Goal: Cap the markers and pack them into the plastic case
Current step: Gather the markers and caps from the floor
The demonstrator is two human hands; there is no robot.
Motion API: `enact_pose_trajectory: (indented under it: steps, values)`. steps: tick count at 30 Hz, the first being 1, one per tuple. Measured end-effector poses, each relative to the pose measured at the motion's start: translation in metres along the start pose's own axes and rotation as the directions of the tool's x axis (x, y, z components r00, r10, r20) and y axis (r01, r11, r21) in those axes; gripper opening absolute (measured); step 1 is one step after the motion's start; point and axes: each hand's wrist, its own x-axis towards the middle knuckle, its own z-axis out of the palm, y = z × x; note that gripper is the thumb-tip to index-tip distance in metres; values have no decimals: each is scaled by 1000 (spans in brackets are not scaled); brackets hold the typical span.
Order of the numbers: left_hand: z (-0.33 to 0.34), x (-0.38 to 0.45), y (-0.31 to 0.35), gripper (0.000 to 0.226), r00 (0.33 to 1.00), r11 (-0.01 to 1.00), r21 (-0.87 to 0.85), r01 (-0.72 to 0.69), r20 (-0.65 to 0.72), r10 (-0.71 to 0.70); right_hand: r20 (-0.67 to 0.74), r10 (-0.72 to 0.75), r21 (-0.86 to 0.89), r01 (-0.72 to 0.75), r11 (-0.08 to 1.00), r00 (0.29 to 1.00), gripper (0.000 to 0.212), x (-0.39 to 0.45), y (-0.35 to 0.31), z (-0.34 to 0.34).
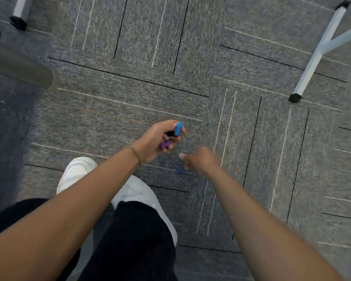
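Left hand: the left hand (156, 141) is curled, its fingers (173, 126) pinching a light-blue marker cap (178, 129) at the tips, with a purple marker cap (165, 144) tucked lower down, between the curled fingers and the palm.
Right hand: the right hand (201, 160) is blurred by motion; its fingers are bent downward towards a dark-blue marker cap (180, 170) that shows just below the fingertips. Whether the fingers already grip it or only reach for it cannot be told.
Task things: 3 caps are visible, 2 in the left hand and 1 at the right fingertips. No marker barrel and no plastic case appears in view.
Setting: the grey carpet floor (150, 88) lies beneath both hands; white shoes (77, 171) stand just behind the left wrist, and a white table leg (316, 57) stands well beyond the right fingers.
Stage (judgement): caps are being gathered from the floor; capping and packing are not yet done.
Risk 1: the light-blue cap sits at the very fingertips and could slip out if the left hand shifts.
Risk 2: the purple cap is held loosely and could drop if those fingers relax.
Risk 3: a hurried right-hand pinch could flick the dark-blue cap away across the carpet.
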Motion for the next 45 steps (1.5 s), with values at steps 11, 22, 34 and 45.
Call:
enact_pose_trajectory:
  steps: [11, 22, 34, 45]
  values:
    - [-8, -50, 13, 59, 999, 1000, -9, -12, -50, 11, -126, 94, 10, -94, 996, 988, 49, -10, 2, 39]
    - [2, -69, 55, 49, 965, 997, 60, 48, -261, -31, 14, -181, 866, 79, 494, 983, 30, -82, -62, -5]
    - [56, -169, 178, 56, 854, 954, 211, -211, -436, 285, -223, -475, 882, 384, 275, 852, 41, -213, -156, -86]
    - [142, -339, 268, 54, 564, 772, 417, -479, -528, 635, -424, -590, 724, 649, 235, 687, 52, -408, -198, -159]
